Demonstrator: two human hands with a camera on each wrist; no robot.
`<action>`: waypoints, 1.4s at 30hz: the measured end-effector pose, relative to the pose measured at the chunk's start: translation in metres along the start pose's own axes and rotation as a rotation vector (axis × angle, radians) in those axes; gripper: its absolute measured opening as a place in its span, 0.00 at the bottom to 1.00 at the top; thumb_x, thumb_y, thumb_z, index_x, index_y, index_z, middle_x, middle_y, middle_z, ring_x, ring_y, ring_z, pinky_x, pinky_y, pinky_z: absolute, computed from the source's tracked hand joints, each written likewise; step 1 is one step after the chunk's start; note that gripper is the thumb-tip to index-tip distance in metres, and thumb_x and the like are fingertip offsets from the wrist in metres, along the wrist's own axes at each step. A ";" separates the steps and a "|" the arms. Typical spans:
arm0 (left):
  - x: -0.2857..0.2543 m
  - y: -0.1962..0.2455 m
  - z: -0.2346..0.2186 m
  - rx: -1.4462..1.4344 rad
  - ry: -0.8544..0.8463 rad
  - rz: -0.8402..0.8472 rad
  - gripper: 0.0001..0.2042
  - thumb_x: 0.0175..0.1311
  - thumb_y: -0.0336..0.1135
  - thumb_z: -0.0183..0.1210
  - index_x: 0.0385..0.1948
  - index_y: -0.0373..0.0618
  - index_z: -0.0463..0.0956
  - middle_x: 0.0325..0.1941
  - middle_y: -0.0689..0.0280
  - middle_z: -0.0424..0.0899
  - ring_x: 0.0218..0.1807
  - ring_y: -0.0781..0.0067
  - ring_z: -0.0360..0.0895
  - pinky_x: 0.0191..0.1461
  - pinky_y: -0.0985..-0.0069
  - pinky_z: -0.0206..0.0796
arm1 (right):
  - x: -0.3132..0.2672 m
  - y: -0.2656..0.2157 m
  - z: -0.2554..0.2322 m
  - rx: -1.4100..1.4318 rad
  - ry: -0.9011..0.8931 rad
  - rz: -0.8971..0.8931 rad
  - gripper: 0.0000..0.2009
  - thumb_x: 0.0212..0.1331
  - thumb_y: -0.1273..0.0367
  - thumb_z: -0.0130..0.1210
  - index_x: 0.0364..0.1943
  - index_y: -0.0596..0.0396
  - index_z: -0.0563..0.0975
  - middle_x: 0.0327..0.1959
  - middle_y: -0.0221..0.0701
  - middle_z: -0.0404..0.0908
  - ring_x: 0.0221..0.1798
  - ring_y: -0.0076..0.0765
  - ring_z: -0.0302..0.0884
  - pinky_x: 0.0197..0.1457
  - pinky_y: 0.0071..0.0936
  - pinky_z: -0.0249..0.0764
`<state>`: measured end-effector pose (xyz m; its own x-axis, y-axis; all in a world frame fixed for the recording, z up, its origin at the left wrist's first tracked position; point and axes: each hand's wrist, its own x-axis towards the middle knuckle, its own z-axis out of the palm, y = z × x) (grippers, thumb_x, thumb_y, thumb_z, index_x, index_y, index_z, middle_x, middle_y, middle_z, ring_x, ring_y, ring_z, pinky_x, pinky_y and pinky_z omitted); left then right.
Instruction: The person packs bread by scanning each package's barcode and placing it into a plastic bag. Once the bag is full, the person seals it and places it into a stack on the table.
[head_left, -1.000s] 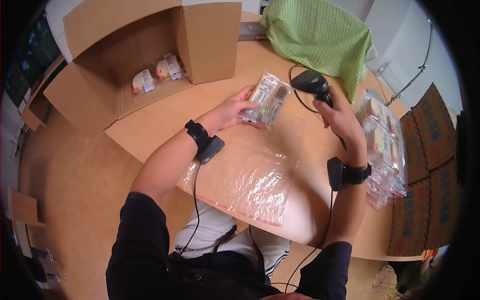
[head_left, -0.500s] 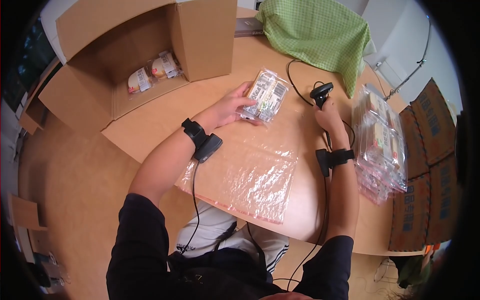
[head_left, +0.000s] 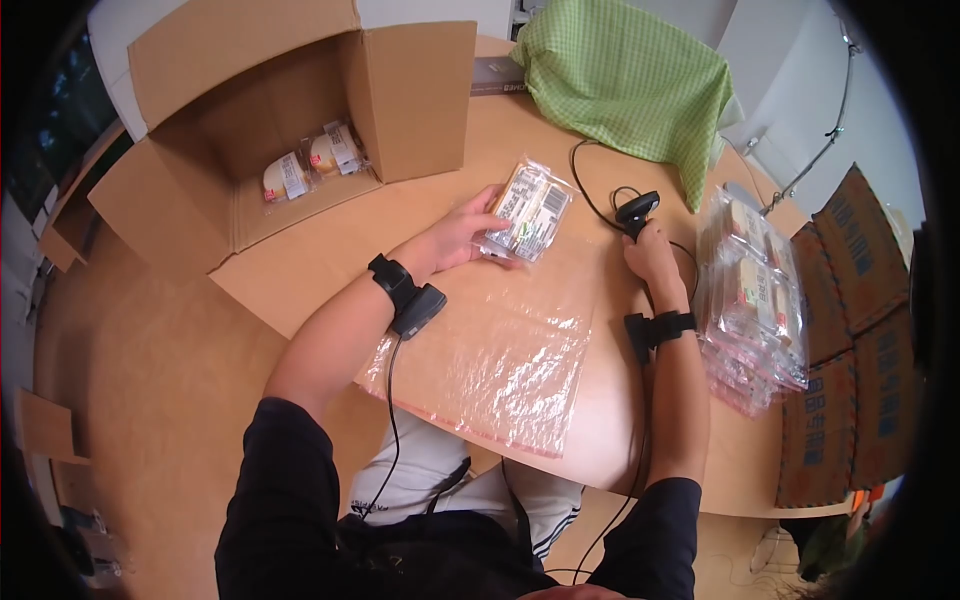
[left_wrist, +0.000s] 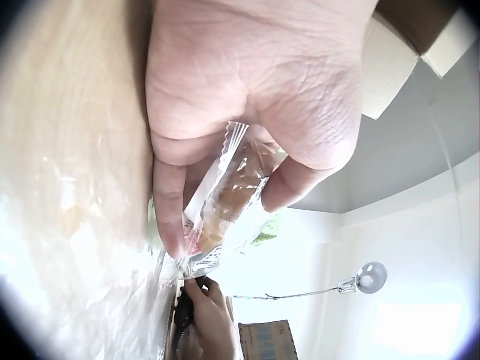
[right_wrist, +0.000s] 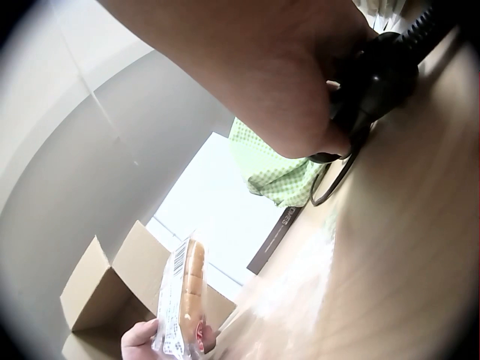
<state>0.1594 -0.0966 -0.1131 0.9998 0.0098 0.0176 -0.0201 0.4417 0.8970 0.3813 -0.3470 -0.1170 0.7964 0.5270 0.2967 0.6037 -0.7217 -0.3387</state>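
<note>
My left hand holds a clear-wrapped bread packet, its label and barcode facing up. In the left wrist view the thumb and fingers grip the wrapped bread from both sides. The right hand grips a black barcode scanner by its handle, low at the tabletop to the right of the packet. Seen from the right wrist, the scanner lies close to the table, partly hidden by the hand. A flat clear plastic bag lies on the table in front of me.
An open cardboard box at the left back has two bread packets inside. Bagged breads are stacked at the right, beside upright printed cardboard. A green checkered cloth and the scanner's cable lie behind.
My right hand has carried the scanner from beside the packet rightward and down to the table. The left hand still holds the bread packet in nearly the same place.
</note>
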 end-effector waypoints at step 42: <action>-0.003 0.002 0.001 -0.051 -0.041 -0.012 0.32 0.66 0.25 0.50 0.71 0.53 0.48 0.66 0.53 0.67 0.60 0.46 0.75 0.55 0.44 0.76 | -0.224 -0.206 -0.156 2.467 -0.868 -1.435 0.34 0.70 0.53 0.43 0.64 0.75 0.63 0.56 0.71 0.69 0.60 0.77 0.68 0.62 0.64 0.64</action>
<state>0.1563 -0.0971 -0.1109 0.9992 -0.0317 0.0258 -0.0071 0.4870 0.8734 0.0731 -0.3862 0.0256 -0.0652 0.2615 0.9630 -0.8002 0.5629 -0.2070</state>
